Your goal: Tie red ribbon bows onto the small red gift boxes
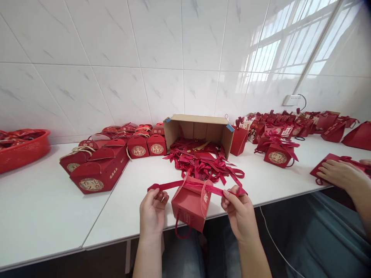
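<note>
A red gift box with a rope handle sits at the table's front edge, tilted toward me. Across its top runs a dark red ribbon, stretched out to both sides. My left hand pinches the ribbon's left end between thumb and fingers. The right end is pinched in my right hand, with the tail looping over the fingers. Just behind the box, a heap of loose red ribbons spills from an open cardboard box lying on its side.
Folded red boxes stand to the left, beside a red plastic basin. Ribbon-tied boxes fill the right side. At far right a co-worker's hand rests on another red box. A white tiled wall backs the table.
</note>
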Available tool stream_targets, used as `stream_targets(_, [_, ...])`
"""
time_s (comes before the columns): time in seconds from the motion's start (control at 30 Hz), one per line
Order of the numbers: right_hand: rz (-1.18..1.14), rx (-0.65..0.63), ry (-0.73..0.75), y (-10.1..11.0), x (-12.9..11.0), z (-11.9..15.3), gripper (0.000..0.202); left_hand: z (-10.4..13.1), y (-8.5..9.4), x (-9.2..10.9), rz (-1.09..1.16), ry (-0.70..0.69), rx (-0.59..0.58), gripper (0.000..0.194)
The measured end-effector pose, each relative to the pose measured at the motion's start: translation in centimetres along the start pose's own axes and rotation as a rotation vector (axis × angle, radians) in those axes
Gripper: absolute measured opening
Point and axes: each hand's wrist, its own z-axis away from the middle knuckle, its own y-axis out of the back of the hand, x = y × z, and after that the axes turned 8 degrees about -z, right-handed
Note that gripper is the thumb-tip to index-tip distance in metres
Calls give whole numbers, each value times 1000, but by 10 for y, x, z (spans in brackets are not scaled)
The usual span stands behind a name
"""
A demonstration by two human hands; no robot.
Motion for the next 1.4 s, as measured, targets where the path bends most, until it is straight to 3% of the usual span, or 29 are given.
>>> stream_targets(0.17, [147,-41,25,6,8,-4,38,-1,13,-11,-486,-111,26,23])
stream_targets(0.27, [255,-57,25,10,11,-7,36,-1,20,-7,-838,-213,67,23])
stream_targets(0.33, [283,-77,27,12,11,-8,35,-1,24,-2,-935,-264,121,22])
stream_targets(0.43, [257,-83,55,11,7,-7,35,-2,30,7,-843,-258,177,16])
stream_targets(0.6, [183,-21,63,2,-4,-7,32,-13,30,16,-328,-173,203,17])
stream_targets(0.7, [184,-61,39,-1,-16,-11,29,-17,23,27,-95,-106,170,20])
stream_targets(0.8, [260,-102,69,-4,-32,-17,28,-17,16,45,-49,-155,156,22])
stream_targets(1.0, [412,-87,289,-22,-56,-32,32,-11,0,84,-78,-330,118,21])
stream_targets(1.17, [513,-91,333,-44,-72,-42,37,-10,-17,111,-48,-350,-71,19])
stream_targets(1.33, [650,-64,578,-60,-89,-45,34,-9,-36,125,32,-426,-232,14])
stream_targets(1.4, [626,-57,611,-67,-93,-48,33,-9,-44,127,35,-452,-270,16])
